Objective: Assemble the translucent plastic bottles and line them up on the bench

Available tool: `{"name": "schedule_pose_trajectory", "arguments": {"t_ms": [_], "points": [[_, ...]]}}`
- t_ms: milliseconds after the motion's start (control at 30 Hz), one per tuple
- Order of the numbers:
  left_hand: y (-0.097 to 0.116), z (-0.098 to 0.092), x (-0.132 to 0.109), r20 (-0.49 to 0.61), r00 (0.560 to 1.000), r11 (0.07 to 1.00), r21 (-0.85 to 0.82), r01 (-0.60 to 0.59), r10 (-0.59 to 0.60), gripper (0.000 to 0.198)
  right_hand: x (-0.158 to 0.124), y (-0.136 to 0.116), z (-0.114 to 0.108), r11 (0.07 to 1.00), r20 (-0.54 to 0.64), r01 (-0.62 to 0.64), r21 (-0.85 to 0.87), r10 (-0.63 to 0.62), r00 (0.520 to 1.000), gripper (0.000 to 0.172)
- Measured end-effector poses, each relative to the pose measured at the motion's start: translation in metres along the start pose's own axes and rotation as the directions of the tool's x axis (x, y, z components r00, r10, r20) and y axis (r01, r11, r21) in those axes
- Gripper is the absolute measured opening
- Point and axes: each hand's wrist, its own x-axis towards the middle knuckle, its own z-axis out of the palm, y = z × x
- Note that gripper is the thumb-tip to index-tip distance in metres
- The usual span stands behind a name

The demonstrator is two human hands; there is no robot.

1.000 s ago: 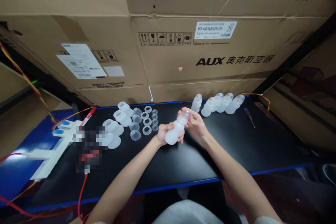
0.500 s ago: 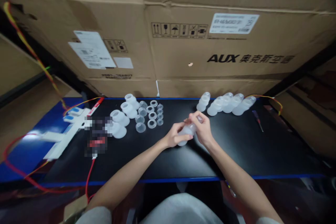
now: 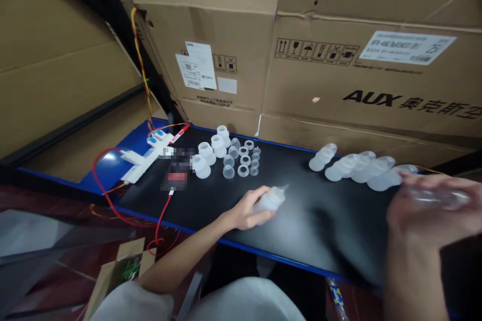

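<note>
In my left hand [image 3: 246, 212] is a translucent white baby bottle [image 3: 273, 199], tilted over the black table, its narrow pale tip pointing right. The fingers and thumb wrap round its body. My right hand [image 3: 416, 218] is raised at the right edge, smeared by motion, closed round a clear plastic dome-like cap [image 3: 439, 197]. Behind it stands a row of bottles with clear tops [image 3: 380, 173]; the hand partly covers the row's right end. To the left are open bottles [image 3: 219, 146], clear domes [image 3: 228, 169], rings [image 3: 244, 170] and small nipples [image 3: 254, 164].
A white power strip [image 3: 141, 163] with plugs and a red cable [image 3: 163, 215] lies at the left, near a pixelated item [image 3: 176, 176]. Large cardboard boxes [image 3: 241, 60] wall off the back. A blue edge [image 3: 271, 256] runs along the table's front.
My right hand has left the bottle and swung far right and up, with the clear cap in it. The left hand keeps the bottle. The view has turned and tilted.
</note>
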Motion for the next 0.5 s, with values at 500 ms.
{"name": "schedule_pose_trajectory", "arguments": {"t_ms": [500], "points": [[-0.005,-0.001,0.064,-0.061,0.963,0.767,0.619,-0.170,0.263,0.047,-0.130,0.117,0.061,0.869,0.787,0.307,-0.388,0.139,0.601,0.043]]}}
